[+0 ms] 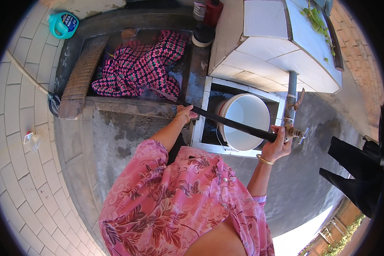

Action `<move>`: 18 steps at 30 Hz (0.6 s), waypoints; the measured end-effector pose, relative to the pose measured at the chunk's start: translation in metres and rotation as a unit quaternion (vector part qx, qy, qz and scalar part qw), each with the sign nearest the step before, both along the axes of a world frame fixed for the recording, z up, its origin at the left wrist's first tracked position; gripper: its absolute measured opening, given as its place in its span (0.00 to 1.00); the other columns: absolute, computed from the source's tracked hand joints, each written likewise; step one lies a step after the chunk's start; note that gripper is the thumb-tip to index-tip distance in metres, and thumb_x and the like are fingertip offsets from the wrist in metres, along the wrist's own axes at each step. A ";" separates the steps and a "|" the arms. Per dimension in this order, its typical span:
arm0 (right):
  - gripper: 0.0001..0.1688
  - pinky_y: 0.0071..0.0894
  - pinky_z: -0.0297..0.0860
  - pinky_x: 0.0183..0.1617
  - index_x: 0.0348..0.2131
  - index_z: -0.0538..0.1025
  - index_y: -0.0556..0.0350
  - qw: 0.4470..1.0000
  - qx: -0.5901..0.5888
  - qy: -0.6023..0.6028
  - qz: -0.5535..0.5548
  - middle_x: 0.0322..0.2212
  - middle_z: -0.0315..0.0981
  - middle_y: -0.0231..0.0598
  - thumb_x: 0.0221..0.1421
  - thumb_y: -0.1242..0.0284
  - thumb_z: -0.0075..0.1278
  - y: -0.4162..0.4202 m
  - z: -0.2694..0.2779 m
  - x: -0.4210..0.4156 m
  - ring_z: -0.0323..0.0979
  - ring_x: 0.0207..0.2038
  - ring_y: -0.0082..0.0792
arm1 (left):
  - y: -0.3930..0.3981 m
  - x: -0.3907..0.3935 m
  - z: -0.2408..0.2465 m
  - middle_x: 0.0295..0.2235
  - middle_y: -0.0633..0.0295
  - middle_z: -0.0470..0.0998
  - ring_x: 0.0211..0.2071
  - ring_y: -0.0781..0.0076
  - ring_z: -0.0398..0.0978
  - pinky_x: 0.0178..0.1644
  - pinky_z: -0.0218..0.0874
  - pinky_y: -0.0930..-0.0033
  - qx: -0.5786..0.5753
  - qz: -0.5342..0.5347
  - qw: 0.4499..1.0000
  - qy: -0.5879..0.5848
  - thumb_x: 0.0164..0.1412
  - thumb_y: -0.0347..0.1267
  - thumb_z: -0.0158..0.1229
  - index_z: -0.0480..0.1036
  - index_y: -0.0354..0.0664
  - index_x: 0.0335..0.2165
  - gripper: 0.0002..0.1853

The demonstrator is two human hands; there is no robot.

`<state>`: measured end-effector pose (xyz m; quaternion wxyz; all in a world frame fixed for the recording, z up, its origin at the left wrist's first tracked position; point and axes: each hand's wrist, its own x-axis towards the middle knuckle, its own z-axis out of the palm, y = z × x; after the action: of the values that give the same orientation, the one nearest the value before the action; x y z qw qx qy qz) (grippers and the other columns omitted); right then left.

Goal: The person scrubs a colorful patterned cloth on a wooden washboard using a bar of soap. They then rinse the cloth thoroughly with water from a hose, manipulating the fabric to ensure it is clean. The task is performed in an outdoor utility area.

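A black hose (233,124) runs from a metal tap (292,132) across a white bucket to the edge of a water-filled basin. My right hand (277,145) grips the hose's end at the tap. Near the hose's other end, my left hand (187,113) is under and against it, fingers partly spread; whether it grips the hose is unclear. Clear water seems to leave the hose into the basin. A dark cloth with pink dots (140,72) lies bunched in the water. The white bucket (248,121) stands in a tiled square recess below the hose.
A ridged wooden washboard (83,76) leans across the basin's left end. A brown block (129,32) lies by its far edge. A teal detergent jug (63,25) stands at upper left. The tiled block (262,51) rises behind the bucket. Dark cloth (355,169) hangs at right.
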<state>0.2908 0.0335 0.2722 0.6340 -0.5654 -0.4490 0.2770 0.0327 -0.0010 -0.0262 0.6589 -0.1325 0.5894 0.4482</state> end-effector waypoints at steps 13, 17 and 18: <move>0.22 0.30 0.69 0.24 0.45 0.65 0.68 0.996 -0.015 0.085 0.035 0.14 0.63 0.33 0.51 0.77 0.49 -0.003 0.007 -0.003 0.65 0.16 0.26 | 0.002 0.003 -0.002 0.25 0.45 0.71 0.21 0.52 0.74 0.23 0.71 0.54 -0.021 -0.016 1.000 0.012 0.54 0.28 0.52 0.62 0.31 0.31 0.10; 0.21 0.31 0.69 0.24 0.45 0.65 0.69 0.997 -0.018 0.070 0.041 0.14 0.64 0.34 0.52 0.77 0.48 -0.003 0.009 -0.005 0.65 0.16 0.26 | 0.002 -0.001 -0.008 0.24 0.42 0.71 0.20 0.50 0.74 0.22 0.71 0.55 -0.036 -0.020 0.999 0.006 0.54 0.29 0.52 0.62 0.31 0.32 0.11; 0.21 0.30 0.68 0.24 0.45 0.65 0.69 0.997 -0.016 0.065 0.039 0.14 0.64 0.34 0.52 0.77 0.48 -0.003 0.009 -0.006 0.64 0.16 0.26 | 0.002 -0.001 -0.009 0.24 0.42 0.71 0.20 0.50 0.74 0.22 0.71 0.54 -0.040 -0.029 0.999 0.007 0.54 0.29 0.52 0.62 0.31 0.32 0.12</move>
<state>0.2847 0.0304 0.2817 0.6414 -0.5383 -0.4243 0.3446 0.0322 0.0010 -0.0348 0.6615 -0.1385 0.6151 0.4061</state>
